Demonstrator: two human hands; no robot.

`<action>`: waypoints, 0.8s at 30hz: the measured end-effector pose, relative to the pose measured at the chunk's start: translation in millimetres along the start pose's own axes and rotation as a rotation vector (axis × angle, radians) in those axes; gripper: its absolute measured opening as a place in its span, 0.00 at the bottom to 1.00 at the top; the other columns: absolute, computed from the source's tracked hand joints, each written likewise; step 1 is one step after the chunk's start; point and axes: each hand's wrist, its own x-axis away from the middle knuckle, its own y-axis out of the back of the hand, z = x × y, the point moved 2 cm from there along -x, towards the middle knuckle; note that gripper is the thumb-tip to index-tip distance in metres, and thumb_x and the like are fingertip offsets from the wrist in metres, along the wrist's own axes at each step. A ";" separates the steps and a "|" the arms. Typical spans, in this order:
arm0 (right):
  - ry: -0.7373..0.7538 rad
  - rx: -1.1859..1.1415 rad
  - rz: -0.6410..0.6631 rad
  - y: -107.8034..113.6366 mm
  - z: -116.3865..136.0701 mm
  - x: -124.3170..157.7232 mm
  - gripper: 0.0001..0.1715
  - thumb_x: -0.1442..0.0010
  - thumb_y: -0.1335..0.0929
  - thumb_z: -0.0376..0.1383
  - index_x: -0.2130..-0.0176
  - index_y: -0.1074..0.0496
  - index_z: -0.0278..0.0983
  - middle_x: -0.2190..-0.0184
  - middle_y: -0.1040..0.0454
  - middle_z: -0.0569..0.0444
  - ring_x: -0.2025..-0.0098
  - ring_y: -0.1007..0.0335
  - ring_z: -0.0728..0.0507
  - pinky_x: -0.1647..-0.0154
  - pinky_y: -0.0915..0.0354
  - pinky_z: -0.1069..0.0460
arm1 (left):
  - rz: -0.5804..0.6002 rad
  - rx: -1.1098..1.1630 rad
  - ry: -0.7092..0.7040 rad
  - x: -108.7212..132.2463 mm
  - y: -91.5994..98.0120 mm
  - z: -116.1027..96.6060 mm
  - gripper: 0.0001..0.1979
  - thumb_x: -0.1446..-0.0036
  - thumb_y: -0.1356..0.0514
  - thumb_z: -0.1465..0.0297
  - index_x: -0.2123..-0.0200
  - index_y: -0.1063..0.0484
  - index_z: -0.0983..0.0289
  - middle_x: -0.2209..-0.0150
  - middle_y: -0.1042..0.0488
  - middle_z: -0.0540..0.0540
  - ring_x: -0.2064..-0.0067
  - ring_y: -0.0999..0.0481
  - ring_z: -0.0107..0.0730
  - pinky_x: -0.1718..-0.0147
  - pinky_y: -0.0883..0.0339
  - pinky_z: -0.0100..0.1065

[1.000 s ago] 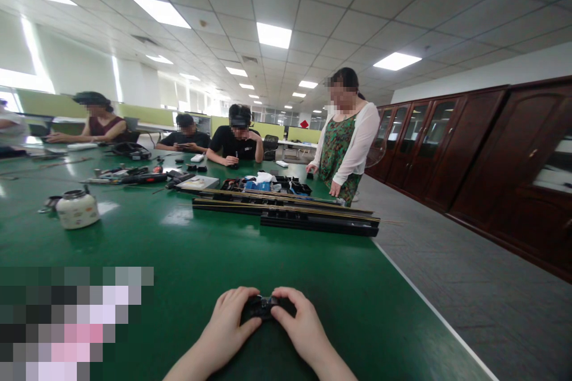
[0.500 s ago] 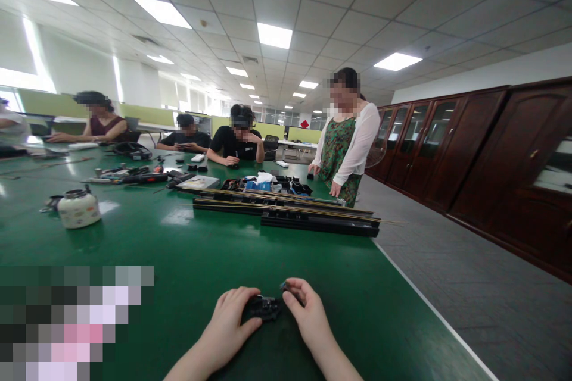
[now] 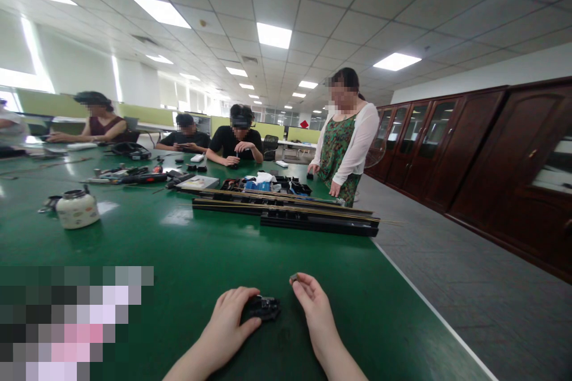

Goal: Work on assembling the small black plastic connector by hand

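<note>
My left hand (image 3: pixel 232 320) curls around one end of a small black mechanical part (image 3: pixel 265 308) on the green table (image 3: pixel 170 286). Its thumb and fingers grip the part from the left; some metal shows on top. To the right of it, my right hand (image 3: pixel 315 309) pinches a tiny greyish piece (image 3: pixel 294 278) between thumb and fingertips, raised slightly and apart from the black part. The piece is too small to name.
Long black rails (image 3: pixel 319 223) with thin brass-coloured rods lie across the table ahead. A white patterned jar (image 3: pixel 77 210) stands at the left. Tools (image 3: pixel 143 178) and black parts lie farther back. A person (image 3: pixel 346 137) stands at the far right edge; others sit beyond.
My right hand has drawn away to the right and slightly up from the black part, carrying the tiny piece. My left hand has stayed in place.
</note>
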 end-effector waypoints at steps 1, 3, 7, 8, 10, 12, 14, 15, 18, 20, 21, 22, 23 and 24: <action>-0.005 -0.007 -0.010 0.4 0.0 -0.1 0.23 0.54 0.30 0.47 0.62 0.31 0.36 0.61 0.24 0.48 0.54 0.30 0.40 0.48 0.38 0.46 | 0.001 -0.002 -0.001 -0.1 -0.2 0.1 0.19 0.55 0.42 0.71 0.56 0.32 0.58 0.56 0.27 0.53 0.51 0.32 0.40 0.49 0.45 0.42; -0.016 -0.025 -0.027 1.2 0.0 -0.2 0.23 0.55 0.29 0.47 0.62 0.31 0.35 0.61 0.24 0.48 0.54 0.30 0.40 0.48 0.38 0.46 | 0.002 -0.004 -0.004 -0.2 -0.5 0.0 0.19 0.55 0.42 0.71 0.56 0.32 0.58 0.56 0.27 0.53 0.51 0.32 0.40 0.49 0.45 0.42; -0.038 -0.105 -0.064 2.3 -0.8 -0.9 0.25 0.57 0.28 0.47 0.62 0.30 0.35 0.63 0.23 0.50 0.55 0.29 0.41 0.49 0.38 0.48 | 0.007 -0.009 0.000 0.1 -0.3 -1.0 0.19 0.55 0.42 0.72 0.56 0.32 0.58 0.55 0.27 0.53 0.51 0.33 0.39 0.49 0.46 0.41; -0.044 -0.124 -0.070 2.5 -1.5 -1.2 0.25 0.57 0.28 0.46 0.62 0.30 0.35 0.63 0.23 0.50 0.55 0.29 0.42 0.50 0.38 0.48 | 0.008 -0.009 0.003 0.1 -0.1 -1.2 0.19 0.55 0.42 0.72 0.56 0.32 0.59 0.55 0.27 0.53 0.51 0.33 0.39 0.49 0.46 0.41; -0.051 -0.151 -0.077 2.7 -3.2 -1.9 0.24 0.57 0.28 0.46 0.62 0.30 0.35 0.63 0.23 0.50 0.56 0.29 0.42 0.49 0.38 0.49 | 0.012 -0.007 0.003 -0.1 0.3 -1.3 0.19 0.55 0.42 0.72 0.56 0.32 0.59 0.55 0.27 0.53 0.51 0.33 0.40 0.49 0.46 0.41; -0.056 -0.170 -0.082 3.0 -4.8 -2.4 0.24 0.57 0.28 0.45 0.62 0.30 0.35 0.63 0.23 0.50 0.56 0.29 0.42 0.49 0.38 0.48 | 0.012 -0.005 -0.001 -0.4 0.4 -0.9 0.19 0.55 0.42 0.72 0.56 0.32 0.59 0.56 0.27 0.53 0.51 0.33 0.40 0.49 0.46 0.41; -0.063 -0.183 -0.092 3.4 -5.7 -2.6 0.24 0.57 0.28 0.45 0.62 0.30 0.35 0.63 0.23 0.50 0.56 0.29 0.42 0.49 0.38 0.48 | 0.010 -0.008 -0.006 -0.6 0.1 -0.1 0.19 0.55 0.42 0.71 0.56 0.32 0.58 0.56 0.27 0.53 0.51 0.33 0.40 0.49 0.46 0.42; -0.066 -0.186 -0.096 3.6 -5.7 -2.6 0.24 0.57 0.28 0.45 0.61 0.30 0.35 0.63 0.23 0.50 0.56 0.29 0.42 0.49 0.38 0.48 | 0.008 -0.011 -0.006 -0.6 -0.1 0.3 0.19 0.55 0.42 0.71 0.56 0.32 0.58 0.56 0.27 0.53 0.51 0.32 0.40 0.49 0.46 0.42; -0.077 -0.182 -0.102 3.9 -4.2 -1.8 0.24 0.56 0.28 0.45 0.60 0.30 0.35 0.62 0.23 0.50 0.55 0.29 0.42 0.49 0.38 0.47 | 0.010 -0.017 -0.003 -0.3 -0.5 0.6 0.19 0.55 0.42 0.71 0.56 0.32 0.58 0.55 0.27 0.53 0.51 0.32 0.40 0.49 0.46 0.42; -0.086 -0.179 -0.100 3.8 -3.0 -1.4 0.25 0.56 0.28 0.45 0.60 0.30 0.35 0.62 0.24 0.49 0.55 0.29 0.42 0.48 0.38 0.47 | 0.012 -0.016 0.000 0.0 -0.4 0.4 0.19 0.55 0.42 0.71 0.56 0.32 0.58 0.55 0.27 0.53 0.51 0.32 0.40 0.49 0.46 0.42; -0.090 -0.179 -0.098 3.8 -2.6 -1.4 0.25 0.57 0.28 0.45 0.60 0.30 0.35 0.61 0.24 0.49 0.55 0.30 0.42 0.48 0.38 0.47 | 0.014 -0.016 0.005 0.1 -0.3 0.4 0.19 0.56 0.41 0.71 0.56 0.32 0.58 0.55 0.27 0.53 0.51 0.32 0.41 0.49 0.46 0.42; -0.092 -0.181 -0.096 3.7 -2.5 -1.6 0.25 0.57 0.28 0.44 0.60 0.30 0.35 0.61 0.24 0.49 0.54 0.30 0.42 0.48 0.39 0.47 | 0.009 -0.016 0.001 0.2 -0.1 0.2 0.19 0.56 0.41 0.71 0.56 0.32 0.58 0.55 0.27 0.53 0.51 0.32 0.41 0.49 0.46 0.42; -0.093 -0.183 -0.093 3.8 -2.5 -1.7 0.26 0.57 0.27 0.44 0.60 0.30 0.35 0.61 0.24 0.49 0.54 0.30 0.41 0.47 0.39 0.47 | 0.007 -0.017 -0.004 0.2 0.1 0.1 0.19 0.56 0.41 0.71 0.56 0.32 0.58 0.55 0.27 0.53 0.51 0.32 0.40 0.49 0.46 0.42; -0.092 -0.185 -0.088 3.8 -2.6 -1.9 0.26 0.57 0.27 0.44 0.60 0.30 0.35 0.61 0.24 0.49 0.54 0.30 0.41 0.47 0.39 0.47 | 0.006 -0.017 -0.007 0.2 0.2 0.2 0.19 0.55 0.41 0.71 0.56 0.32 0.57 0.55 0.27 0.52 0.51 0.32 0.40 0.49 0.46 0.42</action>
